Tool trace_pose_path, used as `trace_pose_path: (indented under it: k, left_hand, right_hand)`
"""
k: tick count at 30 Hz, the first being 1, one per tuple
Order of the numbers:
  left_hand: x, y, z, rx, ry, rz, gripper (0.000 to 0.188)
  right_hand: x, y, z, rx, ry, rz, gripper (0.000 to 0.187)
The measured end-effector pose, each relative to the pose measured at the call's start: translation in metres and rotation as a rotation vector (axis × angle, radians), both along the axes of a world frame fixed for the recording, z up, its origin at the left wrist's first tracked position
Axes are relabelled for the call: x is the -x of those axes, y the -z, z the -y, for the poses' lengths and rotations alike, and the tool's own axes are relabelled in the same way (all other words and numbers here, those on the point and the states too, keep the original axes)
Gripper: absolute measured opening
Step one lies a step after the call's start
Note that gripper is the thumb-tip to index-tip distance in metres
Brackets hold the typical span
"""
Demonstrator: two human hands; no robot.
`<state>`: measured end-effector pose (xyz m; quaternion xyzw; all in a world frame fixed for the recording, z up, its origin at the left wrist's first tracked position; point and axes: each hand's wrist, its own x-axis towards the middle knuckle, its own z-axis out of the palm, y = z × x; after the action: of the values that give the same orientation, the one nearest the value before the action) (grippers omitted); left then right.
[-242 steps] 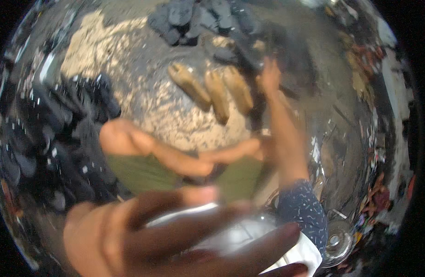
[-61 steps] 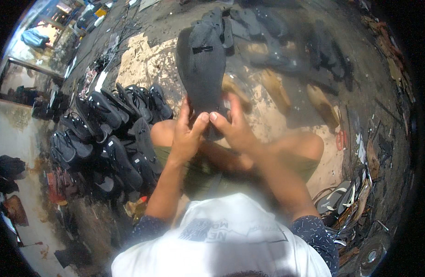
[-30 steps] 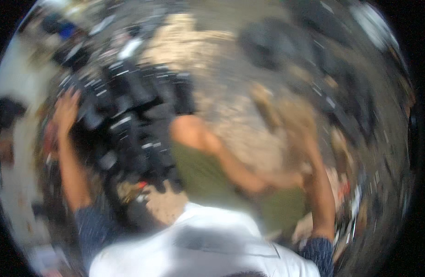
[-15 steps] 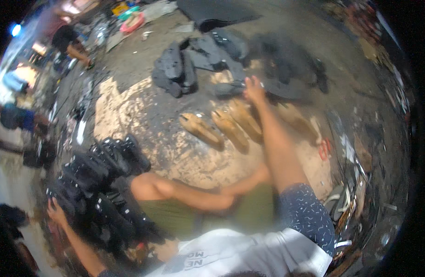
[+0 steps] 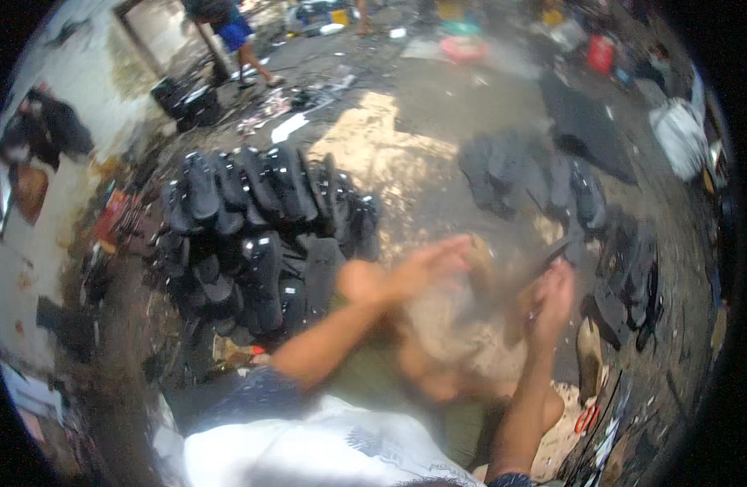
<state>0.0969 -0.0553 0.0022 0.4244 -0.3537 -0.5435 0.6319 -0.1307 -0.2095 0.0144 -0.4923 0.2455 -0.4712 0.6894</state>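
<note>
Both hands are over the pale board in front of my lap, blurred by motion. My left hand (image 5: 434, 264) is stretched out, its fingers pointing toward a tan, shoe-shaped piece (image 5: 481, 260) whose outline is smeared. Whether the fingers touch it I cannot tell. To the right, my right hand (image 5: 552, 294) is curled around a thin dark sole piece (image 5: 546, 261), seen nearly edge-on. Another tan shoe-shaped piece (image 5: 589, 361) lies beyond my right wrist. Rows of black footwear (image 5: 264, 272) stand close together at my left.
Dark grey sole pieces (image 5: 629, 268) lie in piles at the right and far side. Red-handled scissors (image 5: 586, 420) rest near the lower right. A dark sheet (image 5: 585, 122) and a pink basin (image 5: 464, 50) are farther back. A person in blue shorts (image 5: 234, 34) is at the far left.
My view has turned left. My left hand has left the black footwear and come to the middle. My right hand has drawn back from the dark pile with a dark piece in it.
</note>
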Motion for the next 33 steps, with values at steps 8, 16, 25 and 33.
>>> trace_pose_path:
  k: [8, 16, 25, 33]
  left_hand:
    - [0.062, 0.023, -0.039, 0.155, -0.211, 0.485, 0.052]
    - [0.061, 0.048, -0.095, -0.101, -0.137, -0.132, 0.040]
    - [0.073, 0.023, -0.092, 0.020, -0.444, 0.708, 0.025]
    - [0.086, 0.018, -0.120, -0.166, -0.346, 0.654, 0.014]
  right_hand:
    - [-0.007, 0.024, -0.129, -0.290, -0.275, 0.030, 0.025]
    - [-0.012, 0.026, -0.151, -0.324, -0.505, 0.020, 0.023]
    - [0.004, 0.020, -0.123, 0.018, -0.330, -0.373, 0.069]
    - [0.010, -0.015, -0.143, -0.331, -0.534, -0.513, 0.034]
